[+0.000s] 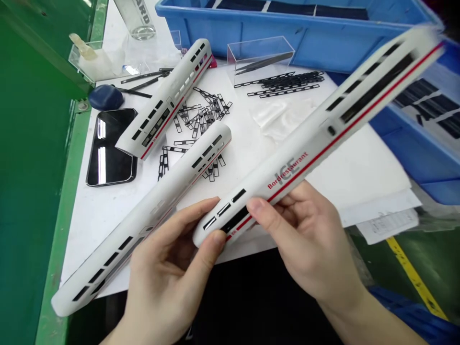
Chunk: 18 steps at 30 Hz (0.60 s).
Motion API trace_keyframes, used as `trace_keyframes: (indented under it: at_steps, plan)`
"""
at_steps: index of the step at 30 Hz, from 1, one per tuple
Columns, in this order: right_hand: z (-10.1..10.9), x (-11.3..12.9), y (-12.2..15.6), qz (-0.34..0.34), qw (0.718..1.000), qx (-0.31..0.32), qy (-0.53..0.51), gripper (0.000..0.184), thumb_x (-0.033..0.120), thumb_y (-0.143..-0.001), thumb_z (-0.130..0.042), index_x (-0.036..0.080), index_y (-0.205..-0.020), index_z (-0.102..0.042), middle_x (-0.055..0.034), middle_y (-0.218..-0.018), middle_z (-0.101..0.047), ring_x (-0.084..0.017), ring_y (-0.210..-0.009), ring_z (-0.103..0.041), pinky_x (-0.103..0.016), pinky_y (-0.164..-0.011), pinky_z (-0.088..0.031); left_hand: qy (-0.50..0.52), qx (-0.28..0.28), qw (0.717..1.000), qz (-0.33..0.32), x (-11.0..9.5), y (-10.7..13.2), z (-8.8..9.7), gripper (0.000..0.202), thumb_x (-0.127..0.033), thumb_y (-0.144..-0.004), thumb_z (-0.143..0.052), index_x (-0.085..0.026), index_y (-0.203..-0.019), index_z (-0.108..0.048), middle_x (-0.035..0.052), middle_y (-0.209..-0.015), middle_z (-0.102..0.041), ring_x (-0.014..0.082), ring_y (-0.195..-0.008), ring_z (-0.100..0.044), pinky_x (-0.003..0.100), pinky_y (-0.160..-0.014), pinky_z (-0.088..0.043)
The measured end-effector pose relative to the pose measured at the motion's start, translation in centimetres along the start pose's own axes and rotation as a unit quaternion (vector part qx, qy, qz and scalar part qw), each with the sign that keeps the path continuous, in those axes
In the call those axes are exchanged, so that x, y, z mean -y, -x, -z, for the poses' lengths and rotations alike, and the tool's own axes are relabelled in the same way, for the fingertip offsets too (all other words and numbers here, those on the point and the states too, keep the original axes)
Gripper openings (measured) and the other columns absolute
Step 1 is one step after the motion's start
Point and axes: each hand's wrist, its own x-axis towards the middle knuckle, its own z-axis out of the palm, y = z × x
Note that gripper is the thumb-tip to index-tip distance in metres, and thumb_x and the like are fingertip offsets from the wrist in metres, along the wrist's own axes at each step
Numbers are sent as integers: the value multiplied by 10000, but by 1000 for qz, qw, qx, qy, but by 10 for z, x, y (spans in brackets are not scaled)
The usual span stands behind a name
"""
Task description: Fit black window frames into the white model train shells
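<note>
Well, from the head view, the left hand [168, 268] and right hand [309, 239] both grasp a white model train shell [316, 143] in the air above the bench. Their fingers [266, 206] curl around its near half, apparently to keep the red-striped side turned upward. A second shell [140, 211] and third shell [172, 100] lie farther left beside black window frames [204, 115], seemingly placed within easy reach.
</note>
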Motion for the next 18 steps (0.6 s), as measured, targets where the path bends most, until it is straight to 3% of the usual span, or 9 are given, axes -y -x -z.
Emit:
trace_keyframes:
  at_steps: [5,8,12,18]
  plan:
    - [8,-2,-5,-13,996,76,-36,170,137,-1005,-705,235,-1144,-711,-26,-1137,-807,-178,-1089,-780,-268,-959,-656,28,31,999,-16,2,-2,2,401,-129,-941,-748,-400,-1236,-766,-143,-1219,-815,47,-1141,-759,52,-1027,-521]
    - [11,-1,-3,-22,992,109,-56,157,132,-1017,-683,243,-1128,-695,-26,-1177,-797,-187,-1149,-761,-297,-995,-651,3,65,998,-15,4,0,6,452,-169,-934,-771,-429,-1302,-738,-153,-1271,-798,64,-1181,-746,64,-1046,-518]
    - [8,-2,3,-44,986,141,-77,271,111,-992,-717,279,-1204,-699,10,-1137,-798,-139,-1102,-769,-228,-982,-641,-25,90,996,-2,7,0,12,521,-238,-921,-819,-498,-1356,-700,-174,-1301,-787,96,-1178,-750,84,-1017,-552]
    - [5,-4,4,-71,985,131,-84,267,122,-947,-775,299,-1137,-710,37,-1047,-800,-124,-1019,-784,-207,-923,-658,0,103,995,18,8,-1,15,468,-270,-938,-811,-509,-1330,-720,-166,-1327,-780,122,-1207,-746,119,-1039,-561]
